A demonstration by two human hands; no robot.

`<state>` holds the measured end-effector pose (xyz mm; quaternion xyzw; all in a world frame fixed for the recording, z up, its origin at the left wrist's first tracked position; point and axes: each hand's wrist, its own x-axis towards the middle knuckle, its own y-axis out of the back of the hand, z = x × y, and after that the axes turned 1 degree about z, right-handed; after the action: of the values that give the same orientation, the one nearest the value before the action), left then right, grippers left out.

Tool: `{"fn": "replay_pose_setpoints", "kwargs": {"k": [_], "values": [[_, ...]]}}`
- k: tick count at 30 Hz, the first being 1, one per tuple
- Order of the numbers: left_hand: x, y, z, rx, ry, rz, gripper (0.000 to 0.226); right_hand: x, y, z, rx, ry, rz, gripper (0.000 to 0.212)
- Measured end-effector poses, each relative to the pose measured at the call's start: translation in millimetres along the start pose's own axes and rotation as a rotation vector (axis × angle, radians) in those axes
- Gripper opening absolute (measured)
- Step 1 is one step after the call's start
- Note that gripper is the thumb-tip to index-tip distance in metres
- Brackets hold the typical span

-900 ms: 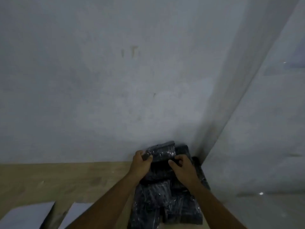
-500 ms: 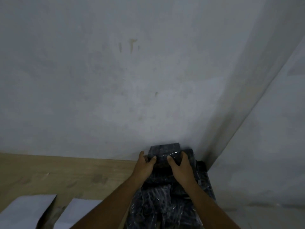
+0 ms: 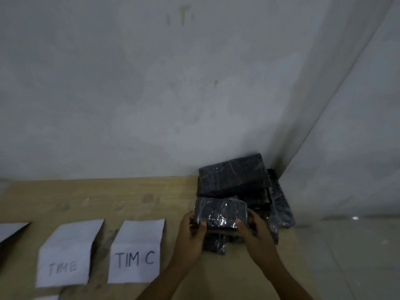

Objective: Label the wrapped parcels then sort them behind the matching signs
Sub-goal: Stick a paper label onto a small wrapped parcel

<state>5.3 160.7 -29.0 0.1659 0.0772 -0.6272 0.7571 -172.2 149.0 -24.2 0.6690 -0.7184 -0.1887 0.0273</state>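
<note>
Holding one wrapped parcel [image 3: 220, 214] by both ends, left hand [image 3: 190, 231] and right hand [image 3: 256, 233] fingers curled round it, over the near edge of the corner pile [image 3: 233, 178], right of the TIM C sign [image 3: 135, 252]; likely kept free for labelling.

The dark parcel [image 3: 220, 215] right of the TIM C sign [image 3: 136, 252] is glinting with glossy, crinkled plastic wrap; the stack of parcels [image 3: 233, 176] further right of the sign is showing the same shiny film. The sign is looking like matt white paper, creased. The table [image 3: 108, 198] under the sign is showing pale matt wood; the wall [image 3: 129, 83] behind the sign is looking matt and stained.
</note>
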Motion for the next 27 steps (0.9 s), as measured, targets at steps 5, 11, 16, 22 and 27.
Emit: {"fn": "replay_pose_setpoints", "kwargs": {"k": [5,11,16,22,27], "values": [[-64,38,-48,0.025,0.056,-0.078,0.03,-77,-23,37,-0.014,-0.112,-0.002,0.036],[-118,104,-103,0.098,0.205,-0.215,0.038,-159,-72,68,-0.058,-0.256,-0.039,0.027],[-145,144,-146,0.167,0.257,-0.255,0.026,-203,-116,108,-0.076,-0.431,-0.021,0.027],[-161,162,-166,0.248,0.293,-0.316,0.016,-227,-136,112,-0.087,-0.483,0.054,0.027],[-159,159,-165,0.317,0.258,-0.321,0.016,-229,-133,105,-0.131,-0.389,0.016,0.035]]}}
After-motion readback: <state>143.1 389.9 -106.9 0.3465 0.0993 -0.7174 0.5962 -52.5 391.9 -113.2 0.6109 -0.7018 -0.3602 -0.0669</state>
